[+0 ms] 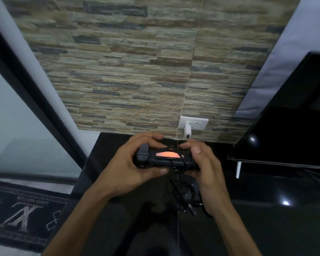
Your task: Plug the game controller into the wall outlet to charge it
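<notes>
nearest: two bare forearms reach forward over a glossy black worktop [266, 228], which shows small light reflections on its right side. under the right wrist lies a loose tangle of black cable [185, 194] on the worktop, with a small plug end visible at its near side.

above the cable, both hands hold a black game controller [164, 157] over the worktop, toward its back edge. left hand [126, 167] is wrapped around the controller's left grip, thumb underneath on the near side, fingers curled over the far side. right hand [205, 169] is closed around the right grip, its fingertips bunched at the top middle of the controller. an orange-pink light bar [166, 154] glows on the controller's face toward the camera. a thin black cord crosses the controller body just right of the light; where it ends cannot be told.

further back: a white wall outlet [196, 123] sits low on the stone-pattern wall [127, 71], just above the worktop's back edge. a white charger [187, 131] is plugged into the outlet's left side.

right: a dark screen [294, 117] stands on the worktop. far left, on the floor: a dark patterned mat [24, 209].
</notes>
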A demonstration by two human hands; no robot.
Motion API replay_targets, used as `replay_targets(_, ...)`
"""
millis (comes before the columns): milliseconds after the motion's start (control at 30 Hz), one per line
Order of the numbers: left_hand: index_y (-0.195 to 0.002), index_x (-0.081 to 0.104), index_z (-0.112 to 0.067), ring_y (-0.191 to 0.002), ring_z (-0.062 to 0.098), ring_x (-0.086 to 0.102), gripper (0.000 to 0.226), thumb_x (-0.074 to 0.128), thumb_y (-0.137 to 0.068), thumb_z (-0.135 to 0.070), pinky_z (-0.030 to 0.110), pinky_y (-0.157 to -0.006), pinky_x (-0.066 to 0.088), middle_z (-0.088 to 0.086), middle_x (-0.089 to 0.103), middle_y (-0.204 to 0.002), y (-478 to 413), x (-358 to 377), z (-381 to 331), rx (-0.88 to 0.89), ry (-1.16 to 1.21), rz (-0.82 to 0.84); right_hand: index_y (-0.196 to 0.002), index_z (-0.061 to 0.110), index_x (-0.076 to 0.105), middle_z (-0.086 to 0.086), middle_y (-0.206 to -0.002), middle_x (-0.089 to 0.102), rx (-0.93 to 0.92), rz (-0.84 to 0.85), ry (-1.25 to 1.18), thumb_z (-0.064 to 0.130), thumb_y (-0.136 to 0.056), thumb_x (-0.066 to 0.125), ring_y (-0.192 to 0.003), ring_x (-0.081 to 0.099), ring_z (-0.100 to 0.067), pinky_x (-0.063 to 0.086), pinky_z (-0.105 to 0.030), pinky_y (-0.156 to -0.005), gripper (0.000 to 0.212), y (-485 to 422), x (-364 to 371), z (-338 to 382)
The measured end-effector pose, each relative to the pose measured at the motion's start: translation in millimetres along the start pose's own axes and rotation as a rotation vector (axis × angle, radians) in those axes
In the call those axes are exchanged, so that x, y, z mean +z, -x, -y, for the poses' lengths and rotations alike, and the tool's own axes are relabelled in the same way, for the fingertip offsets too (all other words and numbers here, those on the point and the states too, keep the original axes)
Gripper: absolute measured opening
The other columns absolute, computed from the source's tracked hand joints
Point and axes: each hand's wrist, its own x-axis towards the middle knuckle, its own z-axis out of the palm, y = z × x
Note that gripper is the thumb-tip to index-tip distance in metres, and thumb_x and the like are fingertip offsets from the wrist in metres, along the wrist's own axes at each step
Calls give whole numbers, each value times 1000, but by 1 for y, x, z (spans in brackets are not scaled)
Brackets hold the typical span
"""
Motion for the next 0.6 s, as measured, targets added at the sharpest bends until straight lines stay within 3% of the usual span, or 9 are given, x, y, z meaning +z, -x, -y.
replay_targets(100, -113, 66, -28, -135, 4, 52, 47, 88, -72, -32, 19, -110, 41, -14, 57, -138, 7, -9, -20, 31, -97, 64, -81, 33, 77, 10, -120, 62, -17, -10, -35, 58, -81, 47, -108, 67, -8, 61, -31, -69, 39, 11, 2, 12)
replay_targets(167, -115, 65, -29, -136, 1, 49, 39, 74, -81, -46, 13, -106, 39, -17, 57, -137, 12, -11, -32, 31, -59, 88, -78, 31, 77, 7, -116, 64, -42, -34, -43, 55, -80, 45, -102, 67, -5, 57, -22, -69, 39, 18, 2, 17)
replay_targets(267, -102, 70, -20, -131, 6, 54, 31, 51, -90, -42, 22, -104, 40, -11, 65, -125, 20, -4, -40, 1, 48, 12, -79, 25, 75, 7, -105, 64, -105, -62, 5, 49, -82, 44, -105, 64, -6, 46, -11, -83, 40, 28, 3, 22)
replay_targets(400, -74, 71, -21, -111, 12, 65, 29, 46, -81, -34, 31, -95, 43, -1, 73, -106, 28, 7, -43, -31, 172, -161, -79, 21, 73, -4, -107, 60, -147, -33, 57, 51, -86, 44, -102, 62, -8, 42, -9, -84, 42, 40, 5, 30)
replay_targets(600, -79, 74, -23, -106, 21, 65, 40, 40, -93, -38, 36, -94, 46, -2, 73, -98, 40, 16, -49, -3, 120, -245, -76, 16, 72, -11, -104, 61, -166, -3, 41, 46, -81, 43, -93, 59, -3, 41, -5, -77, 42, 49, 0, 42)
